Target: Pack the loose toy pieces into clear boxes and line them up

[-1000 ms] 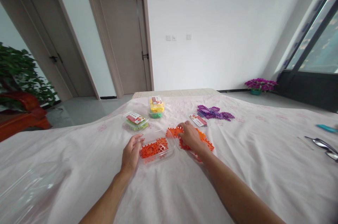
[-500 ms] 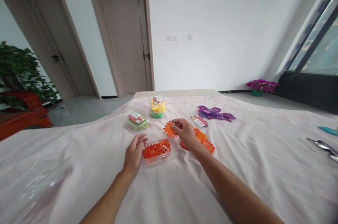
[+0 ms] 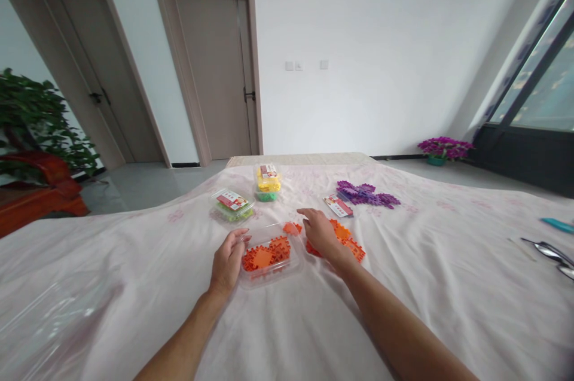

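**A:** In the head view, where is the left hand (image 3: 227, 261)?

**B:** It lies on the pale pink flowered bed sheet (image 3: 134, 285). Its bent fingers (image 3: 241, 236) touch the left rim of the clear shallow plastic tray (image 3: 293, 267). I cannot tell whether they actually grip the rim or only lean on it.

**A:** What is in the tray?

**B:** A heap of orange toothed plastic tiles (image 3: 264, 256) fills the tray, which sits between the two hands.

**A:** And the right hand (image 3: 320, 231)?

**B:** It is palm down, with the fingers stretched out loose and closed on nothing. It rests on a loose pile of orange toothed tiles (image 3: 348, 242) just right of the tray. One more orange tile (image 3: 292, 228) lies at the tray's far rim, near the fingertips.

**A:** What is further up the sheet?

**B:**
- A lidded clear box of green pieces (image 3: 232, 204) and a lidded clear box of yellow pieces (image 3: 266, 180) are beyond the tray.
- A cluster of purple toothed tiles (image 3: 365, 194) has a small printed card (image 3: 337, 206) beside it.
- Dark-framed spectacles (image 3: 549, 252) are well apart, at the right edge.
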{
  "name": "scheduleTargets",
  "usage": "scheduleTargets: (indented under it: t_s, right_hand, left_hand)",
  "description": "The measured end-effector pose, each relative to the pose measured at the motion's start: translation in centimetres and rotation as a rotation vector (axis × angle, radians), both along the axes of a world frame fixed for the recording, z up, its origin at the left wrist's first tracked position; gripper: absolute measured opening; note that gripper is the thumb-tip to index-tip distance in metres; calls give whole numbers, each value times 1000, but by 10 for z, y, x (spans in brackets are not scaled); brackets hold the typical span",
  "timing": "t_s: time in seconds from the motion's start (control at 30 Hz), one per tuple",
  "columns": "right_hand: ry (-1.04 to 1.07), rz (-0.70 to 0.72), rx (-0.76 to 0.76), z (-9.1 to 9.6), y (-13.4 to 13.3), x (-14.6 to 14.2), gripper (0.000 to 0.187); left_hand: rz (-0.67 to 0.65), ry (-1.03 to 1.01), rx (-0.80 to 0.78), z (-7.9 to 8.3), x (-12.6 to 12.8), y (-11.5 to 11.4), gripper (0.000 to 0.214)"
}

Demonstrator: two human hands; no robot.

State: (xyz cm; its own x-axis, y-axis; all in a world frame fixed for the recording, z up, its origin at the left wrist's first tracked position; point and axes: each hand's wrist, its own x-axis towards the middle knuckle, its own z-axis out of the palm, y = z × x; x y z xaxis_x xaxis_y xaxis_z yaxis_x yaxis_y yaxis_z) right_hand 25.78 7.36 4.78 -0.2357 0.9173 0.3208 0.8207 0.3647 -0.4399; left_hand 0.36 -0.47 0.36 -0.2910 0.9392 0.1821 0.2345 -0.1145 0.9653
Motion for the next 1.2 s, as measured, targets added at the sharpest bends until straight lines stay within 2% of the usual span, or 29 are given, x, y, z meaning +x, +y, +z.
scheduleTargets:
  t_s: [0.13, 0.2, 0.33, 0.4, 0.5, 0.63, 0.73, 0.8, 0.87, 0.93, 1.07, 1.2]
  right_hand:
    - [-190, 97, -45, -8, -3, 0, 44]
    - [-223, 122, -86, -7, -7, -2, 38]
    - [-214, 77, -124, -6, -12, -4, 22]
    - [-176, 28, -113, -7, -11, -3, 28]
    - [-60, -17, -92, -7, -7, 2, 38]
    - [200, -44, 23, 3, -1, 6, 25]
    - [448, -70, 90, 13, 0, 3, 24]
    - [595, -13, 23, 18, -2, -1, 27]
    - [646, 104, -98, 19, -4, -5, 28]
    - [564, 168, -158, 19, -8, -8, 26]
    - [303, 160, -23, 24, -18, -11, 24]
    - [194, 354, 20, 39, -33, -16, 22]
  left_hand:
    - [38, -10, 5, 1, 0, 0, 38]
    - [48, -15, 0, 1, 0, 0, 38]
    - [53, -23, -11, 2, 0, -1, 37]
    - [52, -18, -15, 2, 0, 0, 37]
    - [47, -4, -10, -1, -2, 1, 37]
    - [47, 17, -3, -2, -3, 1, 37]
    - [43, 24, -3, -1, -2, 1, 37]
    - [31, 18, -1, 0, -2, 1, 37]
    - [27, 12, 6, 0, -2, 1, 36]
    - [32, 16, 11, 0, -1, 1, 36]
    - [39, 31, 3, 1, -1, 1, 35]
    - [35, 21, 11, -1, -1, 2, 35]
